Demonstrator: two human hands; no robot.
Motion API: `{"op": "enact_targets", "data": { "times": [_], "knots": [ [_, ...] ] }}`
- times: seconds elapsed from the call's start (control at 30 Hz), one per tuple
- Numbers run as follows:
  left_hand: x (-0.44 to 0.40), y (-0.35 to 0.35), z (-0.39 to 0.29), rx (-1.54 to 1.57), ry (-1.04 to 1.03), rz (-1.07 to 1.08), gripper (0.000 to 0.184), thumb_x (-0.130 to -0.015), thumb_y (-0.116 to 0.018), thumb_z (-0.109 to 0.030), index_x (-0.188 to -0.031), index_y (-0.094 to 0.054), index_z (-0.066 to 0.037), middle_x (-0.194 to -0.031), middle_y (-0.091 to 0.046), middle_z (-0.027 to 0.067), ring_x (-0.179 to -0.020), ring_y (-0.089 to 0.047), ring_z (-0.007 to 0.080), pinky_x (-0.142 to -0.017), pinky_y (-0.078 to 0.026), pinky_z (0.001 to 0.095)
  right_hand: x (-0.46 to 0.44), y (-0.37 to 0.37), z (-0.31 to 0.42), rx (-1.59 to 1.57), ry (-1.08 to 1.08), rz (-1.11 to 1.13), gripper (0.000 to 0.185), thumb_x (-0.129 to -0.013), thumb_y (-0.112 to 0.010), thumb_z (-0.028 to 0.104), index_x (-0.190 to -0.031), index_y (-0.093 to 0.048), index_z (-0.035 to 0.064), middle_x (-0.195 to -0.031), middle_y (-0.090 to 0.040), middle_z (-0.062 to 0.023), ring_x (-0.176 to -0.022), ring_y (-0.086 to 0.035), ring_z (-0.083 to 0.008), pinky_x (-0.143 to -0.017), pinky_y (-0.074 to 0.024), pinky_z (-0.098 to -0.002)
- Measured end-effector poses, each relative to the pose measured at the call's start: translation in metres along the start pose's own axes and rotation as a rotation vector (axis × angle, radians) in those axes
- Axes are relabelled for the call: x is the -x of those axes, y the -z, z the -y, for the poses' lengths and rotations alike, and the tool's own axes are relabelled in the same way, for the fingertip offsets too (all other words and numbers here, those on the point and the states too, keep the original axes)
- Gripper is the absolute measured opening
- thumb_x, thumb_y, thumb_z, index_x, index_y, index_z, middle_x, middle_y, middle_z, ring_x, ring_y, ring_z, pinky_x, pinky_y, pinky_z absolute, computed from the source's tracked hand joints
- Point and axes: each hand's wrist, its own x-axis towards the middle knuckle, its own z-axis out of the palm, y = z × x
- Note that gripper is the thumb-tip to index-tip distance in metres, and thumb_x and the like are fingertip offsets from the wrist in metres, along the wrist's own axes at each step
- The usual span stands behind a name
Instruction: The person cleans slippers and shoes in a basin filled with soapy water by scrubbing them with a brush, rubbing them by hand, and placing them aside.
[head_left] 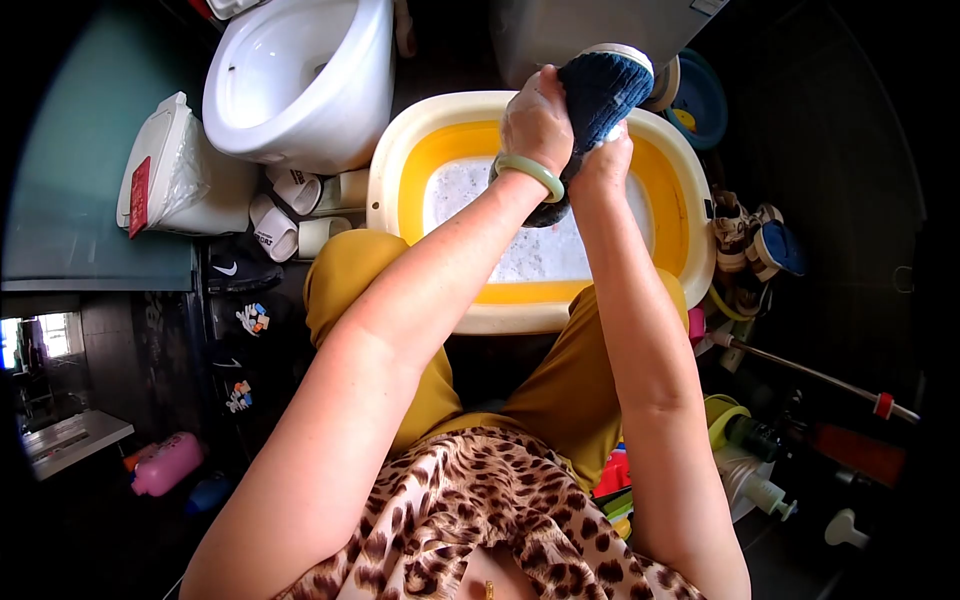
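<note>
A dark blue fabric slipper [603,92] with a ribbed surface and a pale sole edge is held up over the far side of a yellow and cream basin [540,318]. My left hand [538,122], with a pale green bangle at the wrist, is closed on its left side. White suds show on my right hand [605,162], which grips the slipper lower down; its fingers are partly hidden. Below my hands, a dark soaked item [548,214], whose kind I cannot make out, shows above the cloudy, foamy water [530,255].
A white toilet [290,130] and a lidded bin [190,185] stand at left, with white slides [272,226] beside them. Sneakers [735,232] and a blue basin [705,100] lie at right, near a metal pole [800,368]. A pink bottle [168,463] lies lower left.
</note>
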Motion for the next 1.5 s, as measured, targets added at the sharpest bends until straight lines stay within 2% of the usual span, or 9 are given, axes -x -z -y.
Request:
{"op": "enact_targets", "data": {
  "times": [0.17,0.53,0.67,0.73,0.97,1.07,1.23,1.3,1.5],
  "knots": [
    [-0.001,0.0,-0.001,-0.009,0.022,0.042,0.05,-0.098,-0.024,-0.035,-0.087,-0.06,-0.002,-0.089,-0.064,0.0216,-0.086,-0.058,0.0415,-0.079,-0.046,0.0459,0.007,-0.002,0.004,0.028,-0.001,0.022,0.039,-0.094,-0.039,0.036,-0.107,-0.057,0.0045,-0.094,-0.065,-0.0064,-0.083,-0.063,-0.0198,-0.08,-0.0509,-0.0335],
    [-0.002,-0.001,0.004,-0.014,0.039,0.078,0.057,-0.098,-0.02,-0.037,-0.084,-0.059,0.001,-0.089,-0.062,0.0259,-0.086,-0.056,0.0444,-0.079,-0.045,0.0473,0.004,0.005,0.002,0.176,0.014,0.056,0.034,-0.091,-0.049,0.034,-0.104,-0.058,0.0042,-0.09,-0.063,-0.006,-0.078,-0.062,-0.0185,-0.073,-0.0503,-0.0318],
    [0.003,0.004,-0.002,0.246,0.469,-0.06,0.06,-0.098,-0.02,-0.042,-0.089,-0.061,0.002,-0.093,-0.063,0.0239,-0.093,-0.057,0.0404,-0.083,-0.043,0.0428,0.007,-0.004,0.004,0.369,0.025,-0.195,0.047,-0.094,-0.042,0.041,-0.115,-0.056,0.0019,-0.106,-0.06,-0.0093,-0.093,-0.057,-0.0193,-0.086,-0.0441,-0.0323],
    [-0.002,0.004,0.01,0.203,0.569,-0.171,0.061,-0.098,-0.021,-0.043,-0.093,-0.061,0.003,-0.096,-0.063,0.0234,-0.097,-0.057,0.0394,-0.087,-0.042,0.0407,0.013,-0.01,0.007,0.431,0.025,-0.123,0.052,-0.095,-0.039,0.044,-0.121,-0.052,0.0005,-0.115,-0.056,-0.0111,-0.101,-0.053,-0.02,-0.093,-0.0393,-0.0324],
    [-0.006,0.006,0.036,-0.073,0.473,-0.184,0.058,-0.099,-0.021,-0.036,-0.094,-0.06,0.007,-0.097,-0.061,0.0283,-0.095,-0.057,0.0426,-0.085,-0.045,0.0431,0.005,-0.011,-0.002,0.798,0.504,0.127,0.049,-0.093,-0.049,0.025,-0.13,-0.04,-0.0046,-0.121,-0.051,-0.0239,-0.113,-0.05,-0.0296,-0.1,-0.0346,-0.0343],
    [-0.004,0.004,0.023,-0.082,0.472,-0.198,0.058,-0.099,-0.022,-0.036,-0.097,-0.06,0.007,-0.099,-0.061,0.0277,-0.095,-0.058,0.0413,-0.084,-0.045,0.0431,0.015,-0.014,-0.001,1.292,0.705,0.138,0.065,-0.089,-0.052,0.031,-0.138,-0.027,-0.0033,-0.13,-0.043,-0.0286,-0.121,-0.042,-0.0385,-0.103,-0.0316,-0.0392],
    [0.007,0.002,0.02,-0.063,0.316,0.034,0.054,-0.096,-0.026,-0.046,-0.099,-0.054,0.001,-0.095,-0.062,0.0217,-0.091,-0.059,0.0392,-0.083,-0.046,0.0439,-0.014,-0.005,-0.005,1.191,0.59,0.106,0.078,-0.086,-0.057,0.044,-0.14,-0.025,-0.0018,-0.138,-0.035,-0.0276,-0.128,-0.036,-0.0349,-0.106,-0.0271,-0.0344],
    [0.011,0.002,0.003,-0.003,0.317,0.067,0.056,-0.094,-0.029,-0.052,-0.102,-0.051,-0.001,-0.093,-0.063,0.0206,-0.089,-0.06,0.0384,-0.081,-0.048,0.0431,-0.024,-0.002,-0.002,1.014,0.492,0.111,0.08,-0.084,-0.057,0.047,-0.136,-0.029,-0.0065,-0.125,-0.048,-0.0299,-0.114,-0.051,-0.036,-0.096,-0.0386,-0.0362],
    [0.015,-0.006,-0.001,-0.055,0.303,0.125,0.056,-0.089,-0.039,-0.057,-0.095,-0.051,-0.002,-0.088,-0.062,0.0243,-0.085,-0.059,0.0414,-0.077,-0.047,0.0461,-0.037,0.007,0.005,0.873,0.419,0.088,0.067,-0.087,-0.052,0.052,-0.123,-0.046,-0.0039,-0.109,-0.059,-0.0229,-0.101,-0.058,-0.0284,-0.091,-0.0436,-0.0341]
  ]
}}
